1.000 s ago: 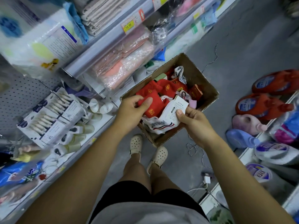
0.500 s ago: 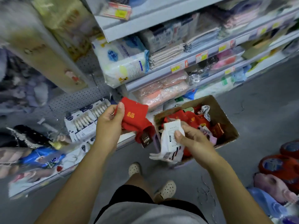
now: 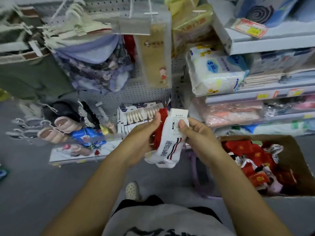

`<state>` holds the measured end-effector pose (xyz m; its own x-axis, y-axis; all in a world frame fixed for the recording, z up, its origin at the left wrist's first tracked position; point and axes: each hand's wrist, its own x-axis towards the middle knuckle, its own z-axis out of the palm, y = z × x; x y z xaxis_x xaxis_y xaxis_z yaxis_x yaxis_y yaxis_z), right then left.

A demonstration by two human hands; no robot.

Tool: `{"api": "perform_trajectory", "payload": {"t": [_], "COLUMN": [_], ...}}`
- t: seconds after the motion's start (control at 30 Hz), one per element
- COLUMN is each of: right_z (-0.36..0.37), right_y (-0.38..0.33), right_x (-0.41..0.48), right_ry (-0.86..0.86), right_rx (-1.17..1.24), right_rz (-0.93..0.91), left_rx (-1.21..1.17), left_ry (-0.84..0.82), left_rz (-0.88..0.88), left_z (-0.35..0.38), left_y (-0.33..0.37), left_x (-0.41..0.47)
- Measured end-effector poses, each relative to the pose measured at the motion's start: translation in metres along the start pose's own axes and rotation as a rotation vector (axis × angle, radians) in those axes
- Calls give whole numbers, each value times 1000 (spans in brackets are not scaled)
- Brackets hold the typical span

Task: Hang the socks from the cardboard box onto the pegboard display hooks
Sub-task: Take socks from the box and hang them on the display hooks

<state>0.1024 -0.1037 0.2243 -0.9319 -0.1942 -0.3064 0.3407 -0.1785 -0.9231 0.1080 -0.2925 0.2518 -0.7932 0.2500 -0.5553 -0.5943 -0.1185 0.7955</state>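
My left hand [image 3: 144, 133] grips a pair of red socks [image 3: 162, 121], mostly hidden behind a pair of white striped socks [image 3: 167, 147]. My right hand [image 3: 196, 133] pinches the white pair at its paper label, thumb on the card. Both hands meet in front of the grey pegboard [image 3: 136, 92], below its hanging goods. The cardboard box [image 3: 300, 150] sits on the floor at the lower right, filled with several red and patterned socks [image 3: 252, 154].
Packets and clothing hang from pegboard hooks [image 3: 150, 13] above. Shelves with packaged tissue [image 3: 216, 72] and towels stand to the right. Slippers [image 3: 64, 126] and clothespin packs [image 3: 136, 114] hang low on the left. A purple stool frame [image 3: 196, 176] stands beside the box.
The view has swung up from the box to the pegboard. My hands have come together, bringing the red pair behind the white pair. The box now lies to the lower right.
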Motion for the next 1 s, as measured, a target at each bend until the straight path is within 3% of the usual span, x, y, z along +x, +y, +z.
{"api": "perform_trajectory", "payload": {"t": [0.13,0.27,0.6,0.87,1.0], "right_z": [60,108,176,223,239], "right_y": [5,7,-3,-38,-51], "right_x": [27,50,66,68,71], "right_ry": [16,53,179,-42,-43], "right_rx": [98,39,-109,-242,-212], "right_rz": [90,140,-19,-126,-164], "left_rx": [115,165,166,202,142], "left_ry": [-11,73,169,199,197], "left_rz": [-43,9,145,251,345], "left_z": [-69,-134,-228,-244,-251], "left_y": [9,22,68,96,111], "left_x": [-16,-21,-43,-75,-92]}}
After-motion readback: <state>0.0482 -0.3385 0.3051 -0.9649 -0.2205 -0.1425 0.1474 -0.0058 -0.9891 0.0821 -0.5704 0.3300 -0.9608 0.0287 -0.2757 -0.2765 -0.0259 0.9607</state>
